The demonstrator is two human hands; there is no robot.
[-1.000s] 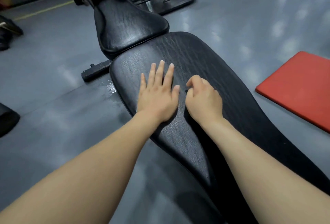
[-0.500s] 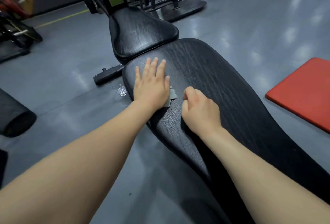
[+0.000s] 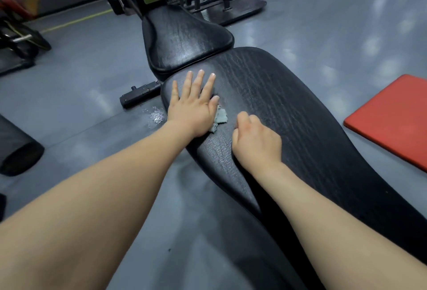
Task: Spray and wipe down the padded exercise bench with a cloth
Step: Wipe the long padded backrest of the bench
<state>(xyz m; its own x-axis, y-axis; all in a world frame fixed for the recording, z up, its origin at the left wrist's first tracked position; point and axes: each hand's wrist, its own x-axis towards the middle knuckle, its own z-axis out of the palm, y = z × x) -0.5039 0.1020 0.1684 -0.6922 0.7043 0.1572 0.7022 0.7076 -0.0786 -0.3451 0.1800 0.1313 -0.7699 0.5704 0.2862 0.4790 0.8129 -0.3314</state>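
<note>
dim, even light | pale glare on floor (image 3: 346, 24) | edges bowed, soft

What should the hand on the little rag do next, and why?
Probably slide the flat left hand and the small grey-blue cloth under it rightward across the long black padded bench: the cloth sits at the pad's left edge, with most of its width lying to the right.
</note>
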